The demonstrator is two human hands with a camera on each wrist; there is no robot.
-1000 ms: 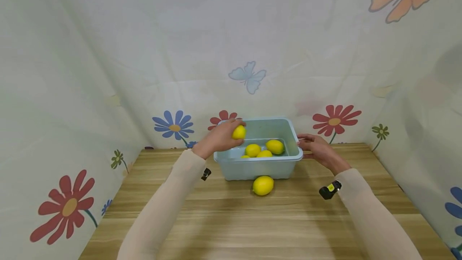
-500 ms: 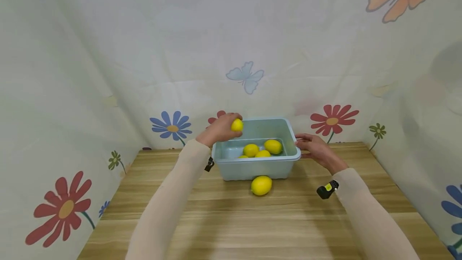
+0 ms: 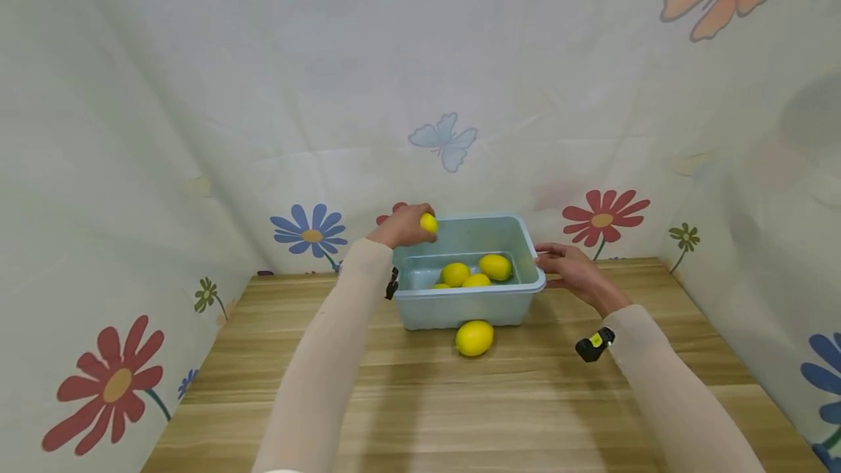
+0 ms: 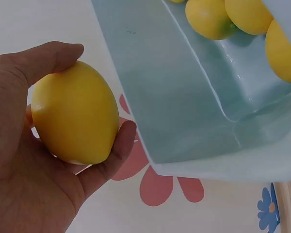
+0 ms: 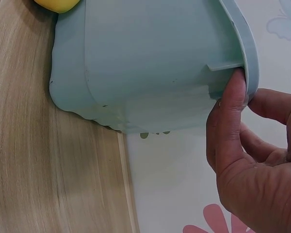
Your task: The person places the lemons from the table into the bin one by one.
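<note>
My left hand (image 3: pixel 407 226) grips a yellow lemon (image 4: pixel 77 114) with curled fingers and thumb, raised at the far left corner of a pale blue plastic bin (image 3: pixel 466 306). In the left wrist view this lemon appears just beside the bin's rim, apart from it. My right hand (image 3: pixel 577 274) holds the bin's right rim. The right wrist view shows its fingertips (image 5: pixel 231 111) tucked under that rim. Several lemons lie on the bin's floor, among them one at the right (image 3: pixel 496 267); the front wall partly hides some. Another lemon (image 3: pixel 474 338) rests on the table before the bin.
The bin stands near the back of a wood-grain table (image 3: pixel 447 414). A pale cloth backdrop (image 3: pixel 328 79) printed with flowers and butterflies rises behind and at both sides. A small black wrist camera (image 3: pixel 594 345) hangs at the right cuff; another sits at the left cuff.
My left hand, with the lemon in it, has risen and moved slightly away toward the backdrop. The right hand stays at the bin's rim, and the other lemons keep their places.
</note>
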